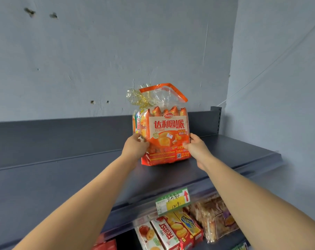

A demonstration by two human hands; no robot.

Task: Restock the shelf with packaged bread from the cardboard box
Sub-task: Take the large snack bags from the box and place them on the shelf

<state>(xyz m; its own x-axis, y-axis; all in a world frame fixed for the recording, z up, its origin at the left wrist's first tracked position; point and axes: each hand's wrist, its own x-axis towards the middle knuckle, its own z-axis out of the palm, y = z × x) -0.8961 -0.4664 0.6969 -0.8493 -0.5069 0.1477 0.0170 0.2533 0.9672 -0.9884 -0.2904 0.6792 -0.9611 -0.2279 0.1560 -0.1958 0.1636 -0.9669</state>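
Gripping bread bag (pixel 168 127) marked 达利园派: left hand (pixel 135 147), right hand (pixel 196 147).

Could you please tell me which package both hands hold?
The orange bag on the top shelf; left hand and right hand grip its sides. The boxes below lie untouched.

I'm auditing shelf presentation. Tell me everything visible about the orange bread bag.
The bread bag is clear plastic with an orange front, red Chinese lettering and a QR code, filled with orange packets. An orange handle strip tops it; a gold-dotted bow sits beside that. It stands upright on the dark shelf, the left hand and right hand gripping its sides.
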